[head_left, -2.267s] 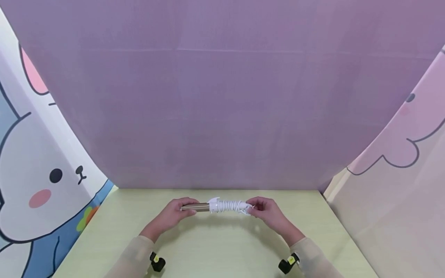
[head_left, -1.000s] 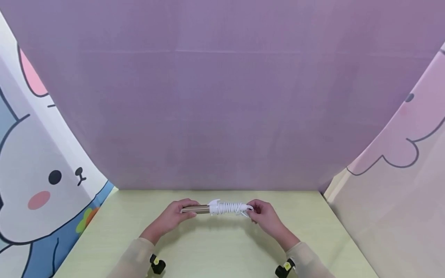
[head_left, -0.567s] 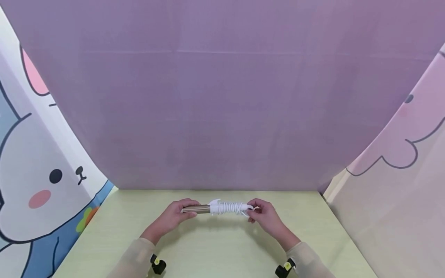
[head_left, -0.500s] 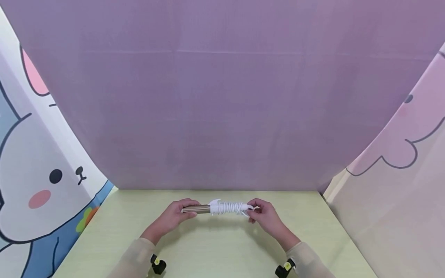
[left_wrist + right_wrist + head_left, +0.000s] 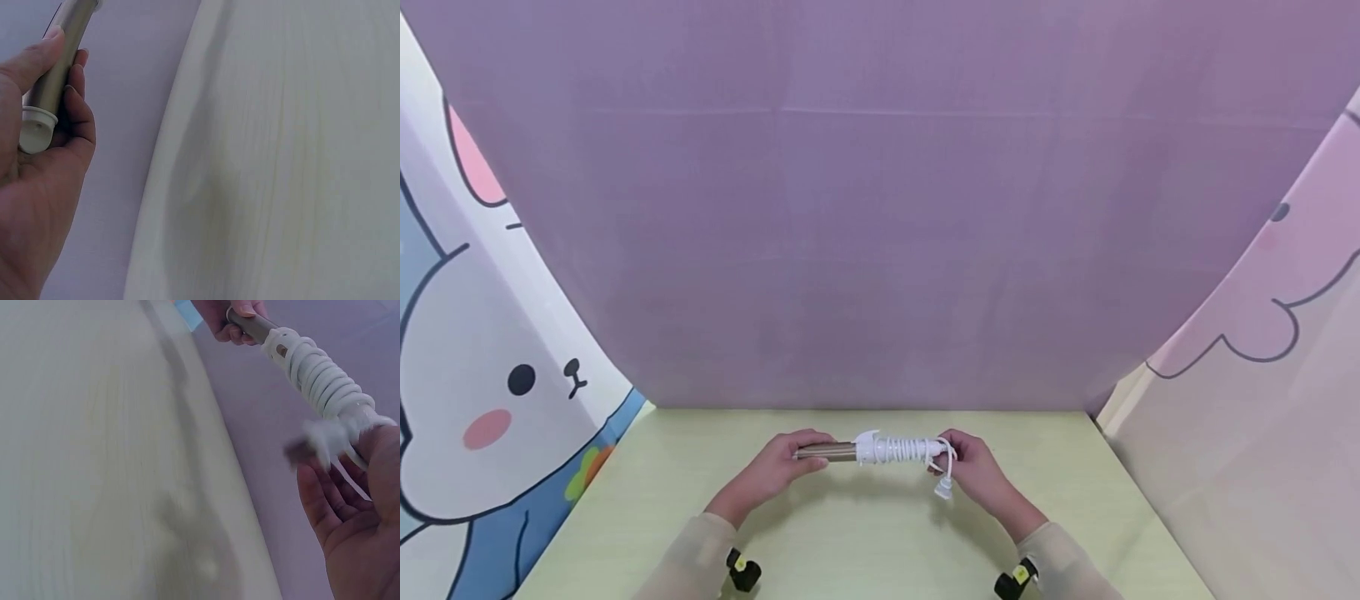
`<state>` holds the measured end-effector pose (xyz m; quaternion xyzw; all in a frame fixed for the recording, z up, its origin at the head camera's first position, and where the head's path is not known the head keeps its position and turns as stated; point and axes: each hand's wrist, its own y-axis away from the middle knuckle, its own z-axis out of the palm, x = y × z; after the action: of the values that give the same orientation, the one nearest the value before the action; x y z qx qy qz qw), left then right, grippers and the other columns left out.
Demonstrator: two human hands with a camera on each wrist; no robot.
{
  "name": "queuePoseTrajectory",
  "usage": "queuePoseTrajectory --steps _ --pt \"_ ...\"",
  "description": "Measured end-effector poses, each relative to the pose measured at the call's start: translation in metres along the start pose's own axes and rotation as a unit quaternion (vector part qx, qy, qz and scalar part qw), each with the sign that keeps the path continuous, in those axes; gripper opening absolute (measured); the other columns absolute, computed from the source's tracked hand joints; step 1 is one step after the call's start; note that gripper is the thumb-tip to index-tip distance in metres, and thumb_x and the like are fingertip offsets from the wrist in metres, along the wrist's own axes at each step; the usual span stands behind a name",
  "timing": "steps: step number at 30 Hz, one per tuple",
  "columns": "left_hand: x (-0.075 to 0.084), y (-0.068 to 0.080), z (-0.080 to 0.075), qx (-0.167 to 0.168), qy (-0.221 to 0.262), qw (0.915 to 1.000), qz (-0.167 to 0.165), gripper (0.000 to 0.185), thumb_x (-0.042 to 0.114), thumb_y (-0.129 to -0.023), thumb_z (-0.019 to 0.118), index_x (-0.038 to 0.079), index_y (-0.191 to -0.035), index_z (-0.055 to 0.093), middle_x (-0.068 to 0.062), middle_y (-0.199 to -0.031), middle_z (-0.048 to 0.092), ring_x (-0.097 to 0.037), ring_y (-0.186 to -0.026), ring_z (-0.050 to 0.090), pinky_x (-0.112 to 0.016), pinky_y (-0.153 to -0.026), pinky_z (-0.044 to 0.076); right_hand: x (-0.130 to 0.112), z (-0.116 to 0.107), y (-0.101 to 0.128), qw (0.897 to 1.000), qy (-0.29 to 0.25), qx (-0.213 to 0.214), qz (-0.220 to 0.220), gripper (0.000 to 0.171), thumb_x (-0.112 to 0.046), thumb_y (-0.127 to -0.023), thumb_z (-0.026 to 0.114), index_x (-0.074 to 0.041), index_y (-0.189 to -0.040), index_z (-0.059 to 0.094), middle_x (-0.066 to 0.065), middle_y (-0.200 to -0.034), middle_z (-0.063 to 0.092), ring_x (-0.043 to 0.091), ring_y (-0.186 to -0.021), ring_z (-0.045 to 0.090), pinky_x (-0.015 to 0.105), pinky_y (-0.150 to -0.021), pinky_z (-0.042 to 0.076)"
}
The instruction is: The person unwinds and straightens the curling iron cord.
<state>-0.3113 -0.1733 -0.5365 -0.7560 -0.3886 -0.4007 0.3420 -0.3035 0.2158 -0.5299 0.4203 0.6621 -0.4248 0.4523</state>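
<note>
A curling iron (image 5: pixel 867 451) with a gold barrel and white handle is held level above the table. My left hand (image 5: pixel 769 472) grips the barrel near its tip, thumb along one side and fingers curled around the other; its pale end cap (image 5: pixel 37 132) shows in the left wrist view. A white power cord (image 5: pixel 910 450) is coiled around the handle. At the handle's end, my right hand (image 5: pixel 981 475) holds it between thumb and fingers, partly hidden by a cord loop. The cord's white plug (image 5: pixel 943 488) dangles below that hand, blurred in the right wrist view.
The pale wood-grain table (image 5: pixel 850 550) lies beneath both hands. A purple cloth backdrop (image 5: pixel 880 250) rises behind it, with cartoon-printed panels at left (image 5: pixel 490 333) and right (image 5: pixel 1262 433). Small black wrist cameras hang from both sleeves.
The plug end of the cord, earlier tucked at the right hand's fingers, now hangs down in front of them, with a loop over the hand. The left hand keeps its grip on the barrel.
</note>
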Motion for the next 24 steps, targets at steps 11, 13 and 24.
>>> queuePoseTrajectory --steps 11,13,24 --pt "-0.001 0.001 -0.003 0.012 -0.009 0.9998 -0.008 0.034 0.015 -0.106 0.077 0.012 -0.139 0.075 -0.011 -0.132 0.074 -0.032 -0.111 0.067 -0.035 -0.093 0.053 -0.002 -0.004 0.004 0.999 -0.019 0.024 -0.022 0.032 0.010 -0.099 0.075 0.010 -0.127 0.061 0.025 -0.112 0.071 0.020 -0.094 0.074 0.032 -0.084 0.064" --pt "-0.001 0.001 -0.003 0.012 -0.005 0.9999 -0.010 0.034 0.015 -0.106 0.077 0.013 -0.139 0.075 -0.012 -0.131 0.074 -0.032 -0.111 0.067 -0.036 -0.093 0.053 -0.002 -0.004 0.004 0.999 -0.015 0.029 -0.035 0.035 0.010 -0.098 0.076 0.008 -0.129 0.061 0.025 -0.112 0.070 0.017 -0.093 0.073 0.030 -0.083 0.063" --pt "-0.004 0.003 -0.006 0.024 -0.007 0.9997 -0.007 0.033 0.017 -0.105 0.079 0.015 -0.138 0.076 -0.009 -0.128 0.075 -0.031 -0.109 0.067 -0.034 -0.091 0.052 -0.003 -0.007 0.011 0.996 0.033 0.030 -0.084 0.027 0.010 -0.105 0.066 -0.001 -0.129 0.070 0.019 -0.114 0.072 0.033 -0.099 0.075 0.032 -0.085 0.062"
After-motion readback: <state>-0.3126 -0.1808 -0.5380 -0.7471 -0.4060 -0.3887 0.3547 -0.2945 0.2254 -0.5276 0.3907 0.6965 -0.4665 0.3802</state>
